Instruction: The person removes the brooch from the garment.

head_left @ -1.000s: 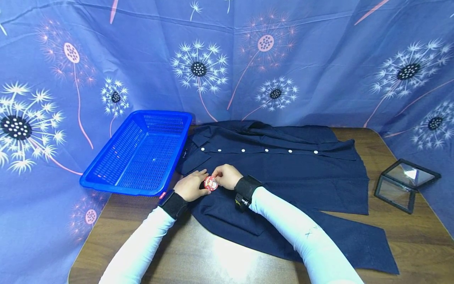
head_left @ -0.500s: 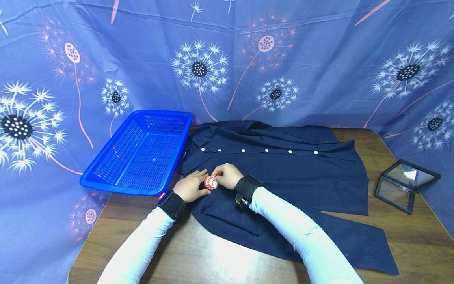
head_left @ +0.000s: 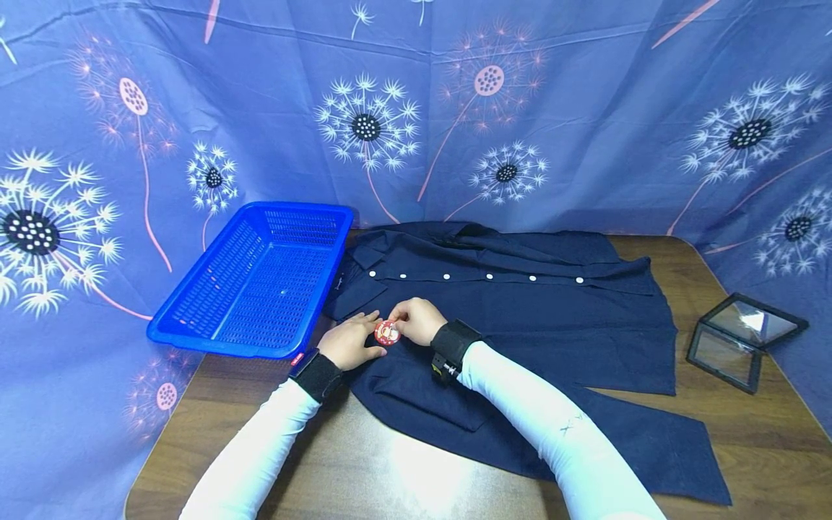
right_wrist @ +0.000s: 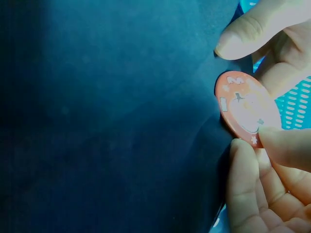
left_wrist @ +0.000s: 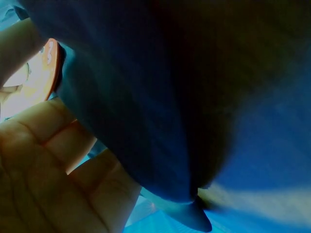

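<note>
A round red pin badge (head_left: 387,333) with a pale cartoon print sits against the dark navy shirt (head_left: 552,325), near its shoulder. My right hand (head_left: 419,323) pinches the badge by its rim between thumb and fingertips. Beside it, my left hand (head_left: 351,343) holds the shirt's cloth, thumb and fingers spread around the badge. In the right wrist view a thumb (right_wrist: 233,44) presses on the cloth just above the badge (right_wrist: 248,109). Dark fabric (left_wrist: 112,97) fills much of the left wrist view and hides some fingertips. The badge's back is hidden.
A blue perforated basket (head_left: 295,347) stands at the left, close to the shirt's collar. At the right lies an unfolded black-framed mirror (head_left: 724,352). The wooden table (head_left: 214,419) ends at a blue dandelion-print curtain (head_left: 572,79). White buttons (head_left: 490,276) run along the shirt front.
The badge has tilted slightly and shifted a touch upward with my right hand. My left hand stays almost where it was, and the shirt lies as before.
</note>
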{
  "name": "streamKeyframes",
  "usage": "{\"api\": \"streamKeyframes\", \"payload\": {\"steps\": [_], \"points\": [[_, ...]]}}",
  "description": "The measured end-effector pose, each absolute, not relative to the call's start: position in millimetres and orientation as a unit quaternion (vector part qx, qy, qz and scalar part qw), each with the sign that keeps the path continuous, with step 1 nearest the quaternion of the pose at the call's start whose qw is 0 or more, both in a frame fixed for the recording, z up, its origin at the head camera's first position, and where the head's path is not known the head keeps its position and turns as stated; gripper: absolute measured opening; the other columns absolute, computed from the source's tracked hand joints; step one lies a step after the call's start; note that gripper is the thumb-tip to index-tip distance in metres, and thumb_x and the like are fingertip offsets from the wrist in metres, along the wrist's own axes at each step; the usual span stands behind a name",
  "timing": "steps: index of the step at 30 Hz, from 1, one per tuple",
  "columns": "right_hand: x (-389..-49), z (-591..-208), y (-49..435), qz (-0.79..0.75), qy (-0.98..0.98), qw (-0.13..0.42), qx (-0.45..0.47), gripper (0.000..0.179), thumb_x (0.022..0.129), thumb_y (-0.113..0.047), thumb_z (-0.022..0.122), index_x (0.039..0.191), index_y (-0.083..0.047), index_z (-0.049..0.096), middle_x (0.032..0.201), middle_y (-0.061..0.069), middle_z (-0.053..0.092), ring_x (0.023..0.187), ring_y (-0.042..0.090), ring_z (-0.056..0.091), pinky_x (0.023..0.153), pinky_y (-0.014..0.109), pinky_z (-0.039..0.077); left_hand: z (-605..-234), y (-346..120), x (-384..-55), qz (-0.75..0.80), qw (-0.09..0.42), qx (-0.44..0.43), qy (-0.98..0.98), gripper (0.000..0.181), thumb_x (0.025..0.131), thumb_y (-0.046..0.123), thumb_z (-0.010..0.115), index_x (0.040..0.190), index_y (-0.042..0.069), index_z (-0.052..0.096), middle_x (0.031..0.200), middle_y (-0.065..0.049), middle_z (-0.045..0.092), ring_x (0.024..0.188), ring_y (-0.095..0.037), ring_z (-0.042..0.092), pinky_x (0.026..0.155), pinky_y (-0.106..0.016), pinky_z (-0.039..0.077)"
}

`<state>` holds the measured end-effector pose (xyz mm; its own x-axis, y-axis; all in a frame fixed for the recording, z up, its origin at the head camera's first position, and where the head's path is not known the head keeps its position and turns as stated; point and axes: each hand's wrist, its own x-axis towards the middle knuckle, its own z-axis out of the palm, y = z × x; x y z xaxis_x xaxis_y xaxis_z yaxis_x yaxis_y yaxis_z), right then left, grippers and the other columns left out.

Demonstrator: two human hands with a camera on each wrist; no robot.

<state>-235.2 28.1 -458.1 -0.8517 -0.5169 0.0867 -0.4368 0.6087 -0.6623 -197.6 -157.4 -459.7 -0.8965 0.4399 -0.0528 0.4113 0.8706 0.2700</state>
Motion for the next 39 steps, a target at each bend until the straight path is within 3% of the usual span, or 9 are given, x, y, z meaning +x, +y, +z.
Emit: {"api": "streamKeyframes", "payload": {"steps": [15, 23, 32, 39], "points": [[-229, -449, 26, -0.3, 0.909, 0.017, -0.288, 0.007, 0.083, -0.004, 0.068, 0.086, -0.009, 0.073, 0.084, 0.004, 0.071, 0.077, 0.016, 0.063, 0.072, 0.03, 0.048, -461, -156, -200, 0.122, 0.054, 0.205, 0.97, 0.057, 0.084, 0.037, 0.075, 0.13, 0.007, 0.063, 0.145, -0.012, 0.053, 0.135, -0.034, 0.049, 0.111, -0.047, 0.04], [-226, -449, 25, -0.25, 0.914, -0.013, -0.321, 0.005, 0.081, -0.006, 0.07, 0.086, -0.009, 0.071, 0.08, 0.003, 0.067, 0.072, 0.016, 0.061, 0.066, 0.031, 0.048, -465, -157, -200, 0.116, 0.04, 0.208, 0.97, 0.057, 0.084, 0.038, 0.074, 0.13, 0.007, 0.063, 0.143, -0.01, 0.055, 0.133, -0.033, 0.051, 0.11, -0.045, 0.041], [-219, -447, 24, -0.204, 0.914, -0.042, -0.348, 0.004, 0.085, -0.009, 0.068, 0.087, -0.01, 0.071, 0.085, 0.002, 0.068, 0.076, 0.017, 0.064, 0.071, 0.033, 0.052, -464, -156, -198, 0.116, 0.033, 0.205, 0.971, 0.055, 0.084, 0.037, 0.074, 0.129, 0.006, 0.064, 0.142, -0.01, 0.056, 0.132, -0.032, 0.053, 0.109, -0.045, 0.042], [-215, -445, 24, -0.162, 0.912, -0.069, -0.37, 0.004, 0.082, -0.01, 0.07, 0.082, -0.013, 0.067, 0.083, 0.001, 0.065, 0.076, 0.018, 0.066, 0.069, 0.036, 0.052, -461, -154, -197, 0.114, 0.037, 0.199, 0.973, 0.055, 0.085, 0.036, 0.074, 0.13, 0.007, 0.063, 0.143, -0.01, 0.056, 0.133, -0.032, 0.051, 0.109, -0.046, 0.042]]}}
